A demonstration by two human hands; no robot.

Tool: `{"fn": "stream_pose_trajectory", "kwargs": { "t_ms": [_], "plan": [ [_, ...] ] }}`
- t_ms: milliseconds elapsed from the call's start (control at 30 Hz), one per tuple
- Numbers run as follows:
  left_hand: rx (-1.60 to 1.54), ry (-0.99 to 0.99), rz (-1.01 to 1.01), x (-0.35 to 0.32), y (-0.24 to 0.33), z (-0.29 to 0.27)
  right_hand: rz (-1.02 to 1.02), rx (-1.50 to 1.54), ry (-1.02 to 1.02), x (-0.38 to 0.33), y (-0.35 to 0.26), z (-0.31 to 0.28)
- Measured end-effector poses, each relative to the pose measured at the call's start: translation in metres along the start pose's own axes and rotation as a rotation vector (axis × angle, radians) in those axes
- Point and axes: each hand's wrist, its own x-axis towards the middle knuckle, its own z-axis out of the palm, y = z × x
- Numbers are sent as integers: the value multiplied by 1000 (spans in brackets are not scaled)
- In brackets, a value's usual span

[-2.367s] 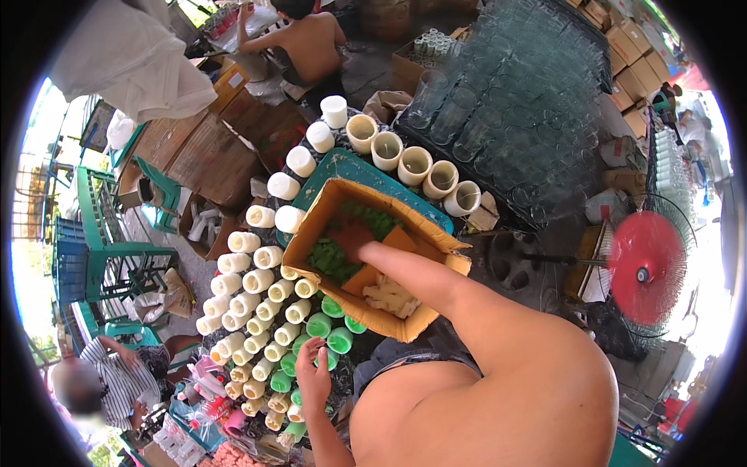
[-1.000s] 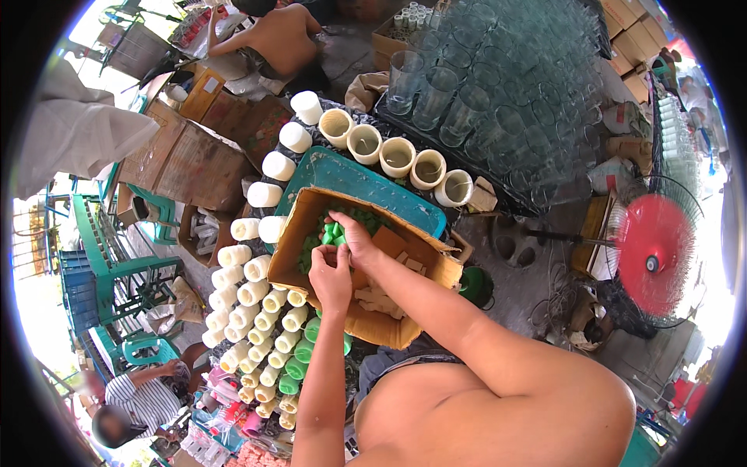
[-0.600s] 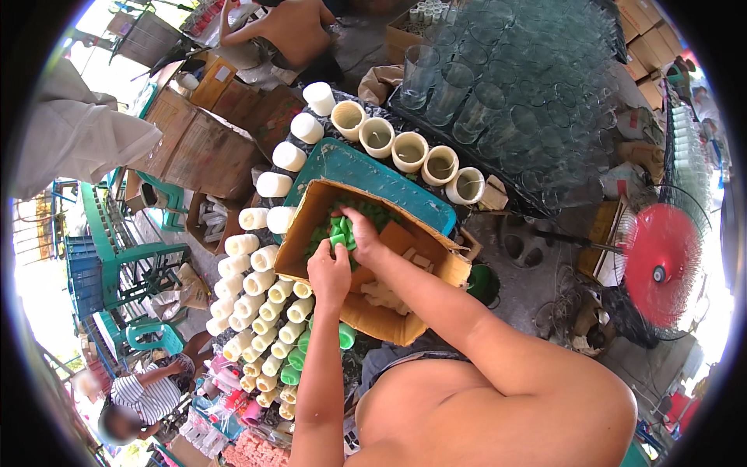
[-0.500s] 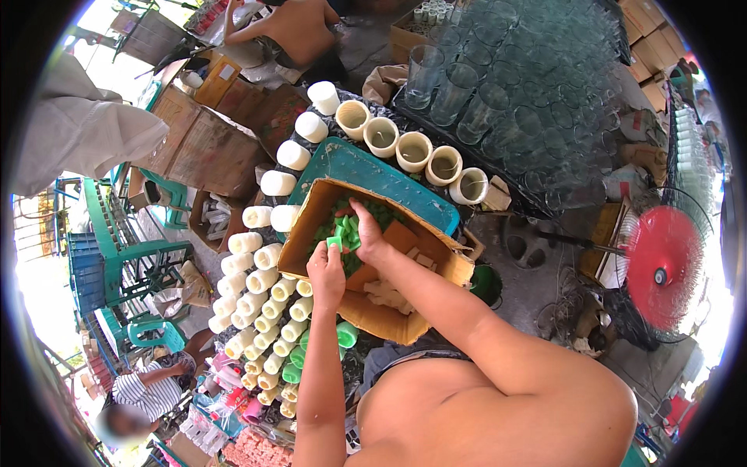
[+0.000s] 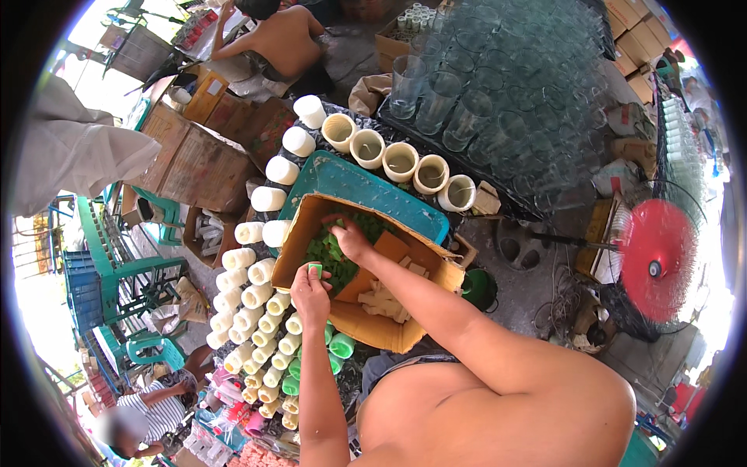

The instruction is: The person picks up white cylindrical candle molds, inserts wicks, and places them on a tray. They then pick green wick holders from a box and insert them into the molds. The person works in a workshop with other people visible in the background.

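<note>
An open cardboard box (image 5: 401, 336) sits in front of me, its near end by my waist. Small green blocks (image 5: 323, 249) fill its far left part, and cream blocks (image 5: 383, 302) lie nearer. Over the box's left edge, my left hand (image 5: 311, 297) pinches a green block (image 5: 315, 268) between thumb and fingers. My right hand (image 5: 354, 243) reaches inside among the green blocks, with its fingers curled around what looks like a small green block; the fingers partly hide it.
Beneath the box's far side is a teal tray (image 5: 373, 191). Cream candle-like cylinders (image 5: 257, 296) crowd the left, and hollow ones (image 5: 400, 161) with wick-like strands line the back. Glass cylinders (image 5: 498, 93) stand far right, beyond a red fan (image 5: 656, 261). Two other people are farther off.
My right hand has gone from open fingers over the green blocks to curled fingers farther left in the box. My left hand still holds its green block, slightly lower. The view has shifted slightly.
</note>
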Motion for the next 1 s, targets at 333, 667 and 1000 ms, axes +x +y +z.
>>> {"fn": "stream_pose_trajectory", "kwargs": {
  "t_ms": [333, 667, 1000],
  "plan": [
    [70, 75, 53, 14, 3, 19, 515, 523, -153, 0, -24, -5],
    [-94, 65, -8, 13, 12, 30, 619, 1030, -30, -3, -10, -11],
    [516, -27, 219, -2, 68, 22, 648, 1019, -216, -23, -35, 1]
  ]
}}
